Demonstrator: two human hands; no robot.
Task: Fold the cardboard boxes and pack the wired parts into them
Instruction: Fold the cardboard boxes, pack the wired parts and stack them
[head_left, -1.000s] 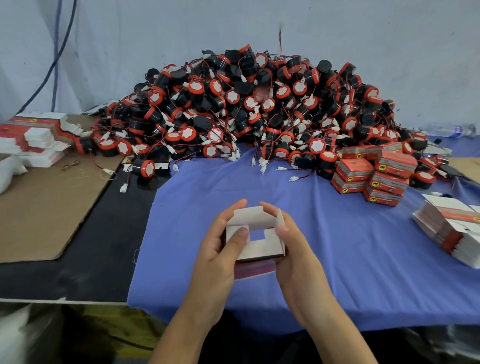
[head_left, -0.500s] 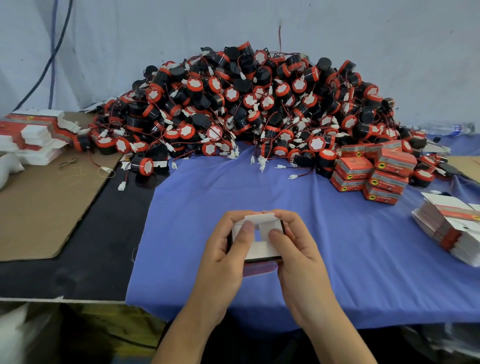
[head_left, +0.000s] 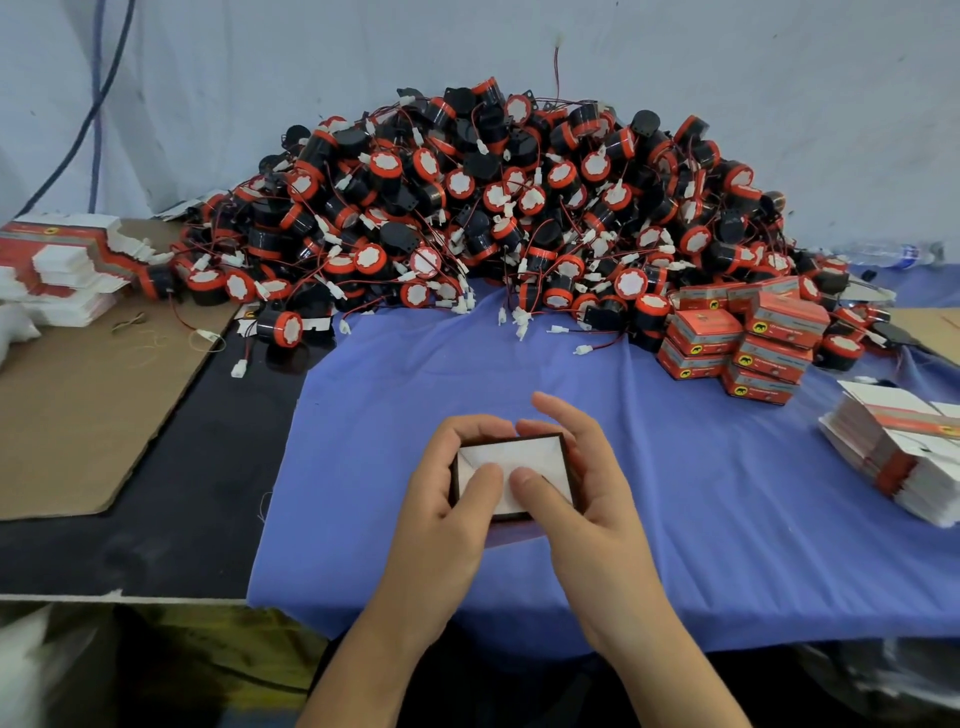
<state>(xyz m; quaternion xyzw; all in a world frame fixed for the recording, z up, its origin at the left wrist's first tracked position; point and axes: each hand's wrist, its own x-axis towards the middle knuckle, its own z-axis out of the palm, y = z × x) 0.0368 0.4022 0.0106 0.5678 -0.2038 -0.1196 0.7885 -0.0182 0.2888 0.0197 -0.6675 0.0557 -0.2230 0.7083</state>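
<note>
Brown cardboard sheet (head_left: 78, 415) is lying on the left end of the bench (head_left: 182, 519). A stack of flat red-and-white box blanks (head_left: 62, 265) is resting on its far corner. A heap of black-and-red wired parts (head_left: 493, 208) is piling up against the back wall, with thin red wires and white plugs spilling forward onto the blue cloth (head_left: 675, 545) that is covering the middle and right of the bench.

Near the front edge, over the cloth, the left grip (head_left: 447, 499) and the right grip (head_left: 587, 499) are holding one small cardboard box (head_left: 540, 460) between them. The left grip is curling its fingers round the box's left and far sides. Its thumb is pressing down on the white flaps on top. The right grip is cupping the right side, and its thumb is pressing on the same flaps just beside the left thumb. Its forefinger is lifting clear above the far edge. The flaps are lying flat across the box's opening.

To the right, a stack of folded red boxes (head_left: 748, 348) is sitting against the heap. A second stack of flat blanks (head_left: 904, 452) is lying at the right edge.
</note>
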